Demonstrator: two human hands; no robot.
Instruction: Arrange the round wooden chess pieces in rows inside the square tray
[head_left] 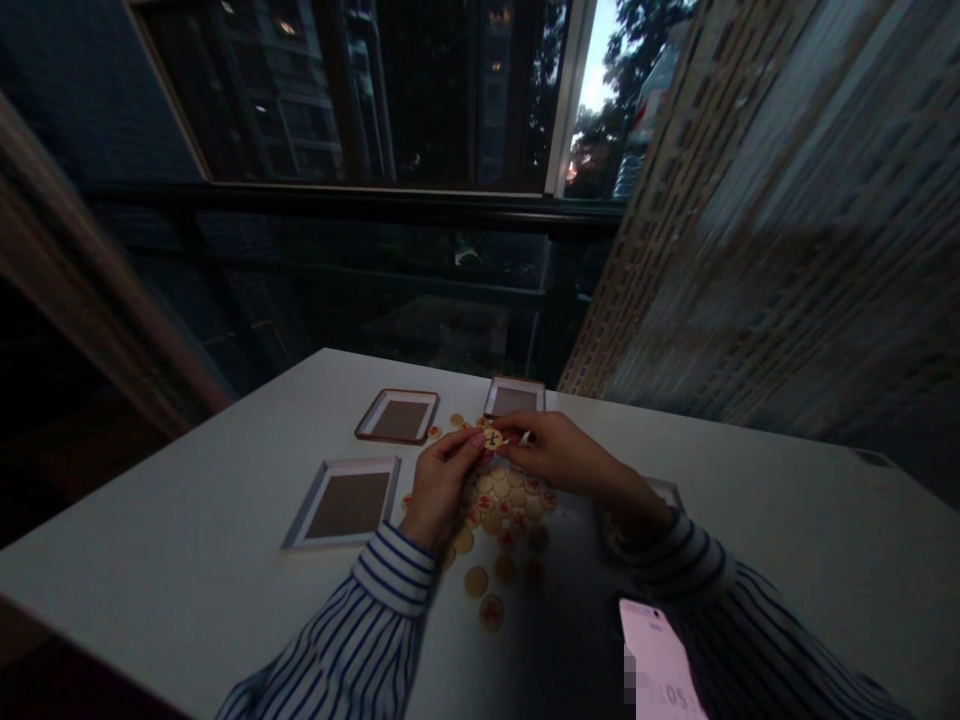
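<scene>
My left hand (441, 480) is closed, pinching a round Chinese chess piece (493, 438) with a dark character on its pale face. At the piece's right edge are the thumb and fingertips of my right hand (551, 450), also closed on it. A small white patch shows between the right fingers; I cannot make out what it is. Beneath both hands a loose heap of Chinese chess pieces (504, 495) spreads over the white table (202, 530). Several show red characters, others lie with blank faces up. One red-marked piece (491, 612) lies nearest to me.
Left of the heap lie two shallow open trays, a pale-rimmed one (341, 505) and a brown-rimmed one (397, 417). Another tray (516, 397) sits behind my hands, and one is partly hidden under my right forearm. A lit phone (660, 655) rests by my right sleeve. Curtains (720, 220) hang beyond.
</scene>
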